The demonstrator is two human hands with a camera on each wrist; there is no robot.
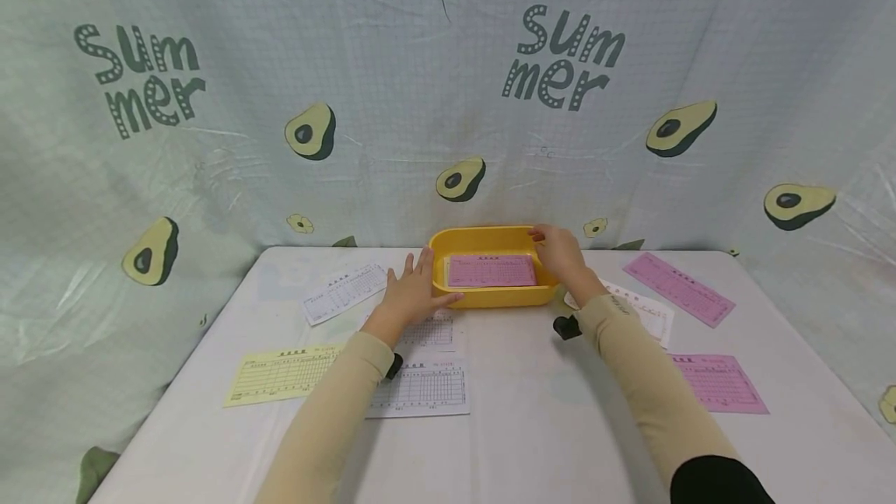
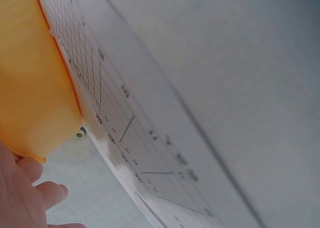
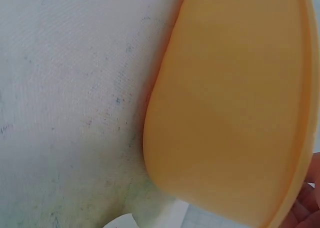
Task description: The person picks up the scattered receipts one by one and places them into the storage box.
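Note:
A yellow plastic tray (image 1: 490,299) stands at the table's back edge, with a pink form slip (image 1: 491,271) lying inside over a paler one. My left hand (image 1: 411,290) lies against the tray's left end with its fingers spread; in the left wrist view its fingertips (image 2: 31,169) are right at the tray's rim. At the other end, my right hand (image 1: 558,252) grips the rim, fingers bent over it. The right wrist view shows the tray's side (image 3: 230,103) large, and the curled fingers (image 3: 302,205) by its rim.
White form slips (image 1: 420,389) lie below the left hand, beside a yellow slip (image 1: 283,374) and another white slip (image 1: 346,292). To the right are pink slips (image 1: 679,286) and a white slip (image 1: 651,313) partly under the right forearm. A printed curtain (image 1: 392,99) hangs behind.

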